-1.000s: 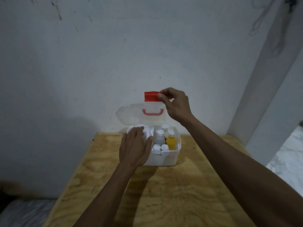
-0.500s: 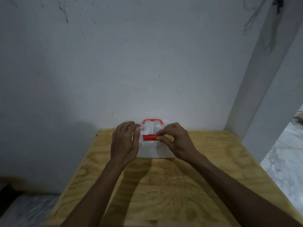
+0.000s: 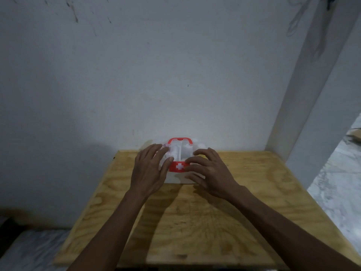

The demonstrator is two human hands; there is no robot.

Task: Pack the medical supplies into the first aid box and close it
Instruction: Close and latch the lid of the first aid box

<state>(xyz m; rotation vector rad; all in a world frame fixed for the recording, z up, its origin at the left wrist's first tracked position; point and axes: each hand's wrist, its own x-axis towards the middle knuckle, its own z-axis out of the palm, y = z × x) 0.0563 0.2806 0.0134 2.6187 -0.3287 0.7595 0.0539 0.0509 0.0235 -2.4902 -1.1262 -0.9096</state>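
A small white first aid box [image 3: 175,178] stands at the far edge of the plywood table, against the wall. Its clear lid [image 3: 178,151] is down, with a red handle [image 3: 180,139] on top and a red latch [image 3: 178,166] bearing a white cross folded over the front. My left hand [image 3: 149,169] lies on the box's left side, fingers spread over the lid. My right hand [image 3: 210,171] rests on the right side, fingertips at the latch. The supplies inside are hidden.
The plywood table [image 3: 195,222] reaches toward me and shows no other objects. A white wall rises directly behind the box. A white pillar [image 3: 312,94] stands at the table's right rear corner, with pale floor beyond it.
The lid went from upright to down on the box. My right hand brought the red latch over the front, and both hands now press on the box.
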